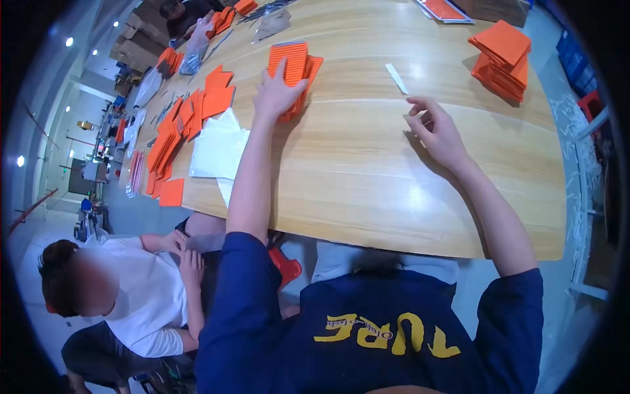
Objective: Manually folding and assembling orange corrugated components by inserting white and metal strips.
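My left hand (274, 95) lies on a stack of orange ribbed square pieces (289, 55) at the upper middle of the table, its fingers spread over the top. The thumb reaches across the stack's right side. Over bare wood to the right, my right hand (438, 131) is bent, with a gap between its thumb and forefinger and nothing visible in it. A narrow white strip (397, 79) lies just beyond its fingertips, apart from them.
Orange squares stand in an uneven stack (502, 62) at the far right. White sheets (220, 148) and scattered orange pieces (172, 141) lie left of my left arm. A person in white (147, 289) sits at lower left; another person (187, 20) is at the far end.
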`<state>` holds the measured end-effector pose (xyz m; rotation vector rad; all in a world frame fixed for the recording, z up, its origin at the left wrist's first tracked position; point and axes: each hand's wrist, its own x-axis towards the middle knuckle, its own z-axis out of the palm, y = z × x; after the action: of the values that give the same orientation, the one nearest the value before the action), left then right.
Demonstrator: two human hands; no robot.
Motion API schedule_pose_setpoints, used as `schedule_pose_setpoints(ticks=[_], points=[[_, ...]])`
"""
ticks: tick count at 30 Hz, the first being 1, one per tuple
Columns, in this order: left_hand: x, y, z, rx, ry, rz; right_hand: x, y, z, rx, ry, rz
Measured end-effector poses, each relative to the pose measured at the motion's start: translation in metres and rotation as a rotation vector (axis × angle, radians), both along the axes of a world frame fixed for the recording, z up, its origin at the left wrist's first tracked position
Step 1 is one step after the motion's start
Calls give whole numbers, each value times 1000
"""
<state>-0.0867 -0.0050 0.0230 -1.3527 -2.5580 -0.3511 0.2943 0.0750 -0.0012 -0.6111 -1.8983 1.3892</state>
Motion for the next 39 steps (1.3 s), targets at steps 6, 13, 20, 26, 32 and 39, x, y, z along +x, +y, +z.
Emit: schedule_pose_setpoints(ticks=[6, 13, 20, 26, 32, 39], points=[[-13, 3, 29, -43, -300, -125, 7, -5, 5, 45, -121, 44], [123, -2, -13, -77, 68, -344, 15, 14, 9, 341, -73, -89], [114, -1, -35, -155, -94, -415, 61, 112, 73, 1076, -259, -949], [112, 3, -36, -137, -98, -412, 117, 193, 74, 1028, -806, -676], [109, 2, -43, -65, -82, -451, 129, 191, 117, 931, -919, -337], [122, -15, -20, 237, -1215, -832, 95, 79, 149, 944, -265, -623]])
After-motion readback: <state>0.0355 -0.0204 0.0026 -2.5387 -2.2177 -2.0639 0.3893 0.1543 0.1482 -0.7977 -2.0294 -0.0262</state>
